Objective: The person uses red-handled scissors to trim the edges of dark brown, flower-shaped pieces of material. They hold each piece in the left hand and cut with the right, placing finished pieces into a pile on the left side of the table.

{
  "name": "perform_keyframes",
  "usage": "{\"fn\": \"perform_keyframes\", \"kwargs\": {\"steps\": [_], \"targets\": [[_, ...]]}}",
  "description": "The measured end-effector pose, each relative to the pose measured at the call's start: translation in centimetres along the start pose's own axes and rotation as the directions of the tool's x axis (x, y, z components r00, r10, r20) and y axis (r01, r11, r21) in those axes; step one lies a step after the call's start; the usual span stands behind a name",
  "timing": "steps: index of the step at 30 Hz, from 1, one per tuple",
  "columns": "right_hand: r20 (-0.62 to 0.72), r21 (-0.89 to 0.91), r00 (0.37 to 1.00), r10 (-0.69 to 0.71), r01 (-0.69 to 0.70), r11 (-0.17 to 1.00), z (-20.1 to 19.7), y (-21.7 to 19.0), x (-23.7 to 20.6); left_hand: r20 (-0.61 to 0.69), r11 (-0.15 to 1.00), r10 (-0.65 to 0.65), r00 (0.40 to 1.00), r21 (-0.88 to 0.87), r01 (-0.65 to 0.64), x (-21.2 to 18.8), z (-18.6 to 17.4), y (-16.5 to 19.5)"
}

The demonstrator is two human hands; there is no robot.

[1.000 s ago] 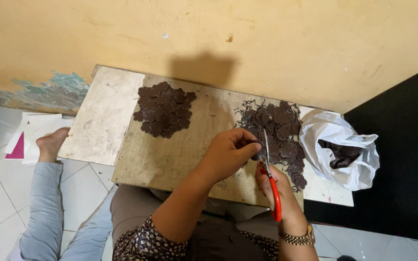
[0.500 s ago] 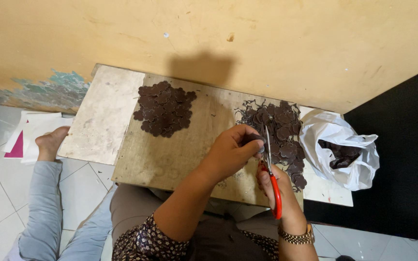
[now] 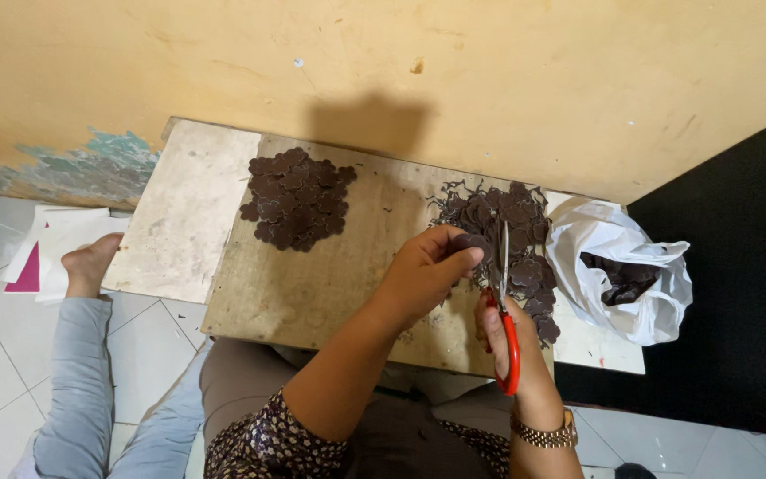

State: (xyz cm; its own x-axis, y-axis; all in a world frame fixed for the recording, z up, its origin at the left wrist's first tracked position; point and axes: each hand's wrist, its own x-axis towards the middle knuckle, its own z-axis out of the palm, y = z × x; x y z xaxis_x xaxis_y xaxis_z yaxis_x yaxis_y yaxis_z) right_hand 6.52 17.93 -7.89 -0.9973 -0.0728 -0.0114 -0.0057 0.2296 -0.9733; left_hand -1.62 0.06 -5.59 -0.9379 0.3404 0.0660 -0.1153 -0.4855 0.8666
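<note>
At frame centre, our left hand is pinching 1 brown disc; our right hand is gripping red-handled scissors. The blades are working beside our fingertips, so a slip could nick them.

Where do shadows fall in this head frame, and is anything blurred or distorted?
Head view: a soft dark shadow lies on the yellow wall above the wooden board. The left hand, scissors and brown piles are sharp, with no glare. The board's edges bow slightly, as through a wide lens.
</note>
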Motion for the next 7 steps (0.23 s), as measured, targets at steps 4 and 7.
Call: {"fn": "perform_keyframes", "kwargs": {"steps": [4, 7], "targets": [[0.142, 0.055, 0.982, -0.125, 0.118, 0.991, -0.2, -0.2, 0.0, -0.026, 0.998, -0.051, 0.998, 0.04, 0.052, -0.2, 0.2, 0.2], [0.177, 0.046, 0.982, -0.073, 0.066, 0.997, 0.0, -0.3, -0.1, -0.014, 0.998, -0.02, 1.0, 0.056, 0.021, -1.9, -0.2, 1.4]]}}
